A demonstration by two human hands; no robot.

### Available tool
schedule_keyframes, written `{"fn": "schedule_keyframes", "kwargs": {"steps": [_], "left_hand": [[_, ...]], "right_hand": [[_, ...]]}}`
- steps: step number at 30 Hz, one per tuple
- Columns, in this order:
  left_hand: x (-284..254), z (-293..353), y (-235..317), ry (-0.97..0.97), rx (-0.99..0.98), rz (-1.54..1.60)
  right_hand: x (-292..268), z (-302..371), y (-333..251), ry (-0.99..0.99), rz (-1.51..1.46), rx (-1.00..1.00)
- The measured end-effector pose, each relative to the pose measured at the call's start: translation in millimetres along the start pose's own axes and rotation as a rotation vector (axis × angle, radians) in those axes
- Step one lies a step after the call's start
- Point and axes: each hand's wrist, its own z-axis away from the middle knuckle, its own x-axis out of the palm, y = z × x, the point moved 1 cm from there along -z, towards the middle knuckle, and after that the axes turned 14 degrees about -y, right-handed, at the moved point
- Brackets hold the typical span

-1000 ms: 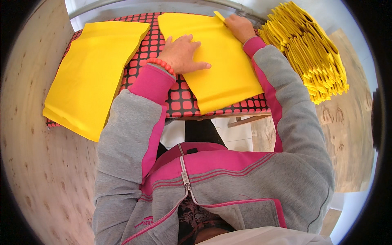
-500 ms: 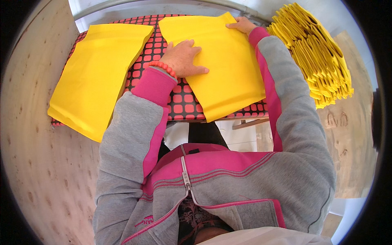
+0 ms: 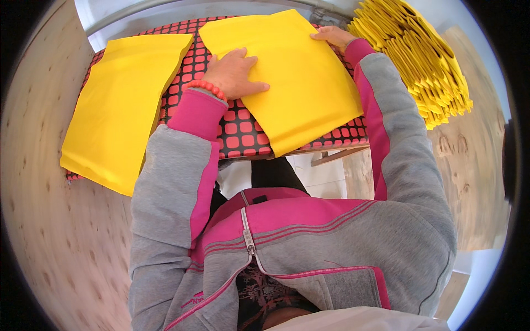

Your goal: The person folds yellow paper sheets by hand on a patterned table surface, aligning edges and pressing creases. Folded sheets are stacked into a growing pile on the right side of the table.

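Observation:
A yellow cloth piece (image 3: 295, 74), thick like a flat folded bag, lies on a table with a red-and-black checked cover (image 3: 238, 132). My left hand (image 3: 234, 73) rests on its left edge, palm down, with fingers and thumb spread. A red bead bracelet (image 3: 208, 86) circles that wrist. At the far right edge of the same cloth, my right hand (image 3: 334, 37) has its thumb over the border; the other fingers look curled by the edge and are partly hidden. Another yellow cloth piece (image 3: 118, 105) lies flat to the left, untouched.
A tall stack of folded yellow cloths (image 3: 422, 69) stands right of the table, beyond my right forearm. A grey pipe (image 3: 132, 10) runs along the wall behind the table. On the left is a wooden surface (image 3: 38, 182); another wooden surface (image 3: 469, 182) is on the right.
My right hand has shifted right, its thumb going from lying over the cloth to its edge. The cloth's far corner has moved left. My left hand stays spread on the cloth.

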Motion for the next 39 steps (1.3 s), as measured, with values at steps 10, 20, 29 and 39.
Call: {"fn": "schedule_keyframes", "kwargs": {"steps": [10, 20, 29, 39], "left_hand": [[1.5, -0.9, 1.1, 0.000, -0.025, -0.037], [-1.5, -3.7, -6.3, 0.003, -0.060, -0.072], [6.3, -9.9, -23.1, 0.073, -0.015, -0.067], [3.6, 7.2, 12.1, 0.036, 0.188, 0.023]], "right_hand": [[60.3, 35.2, -2.5, 0.584, 1.318, -0.315], [46.6, 112.6, 7.3, 0.092, -0.047, 0.106], [47.9, 161.8, 16.9, -0.001, -0.129, 0.194], [93.2, 173.3, 26.1, 0.537, 1.348, -0.486]]}}
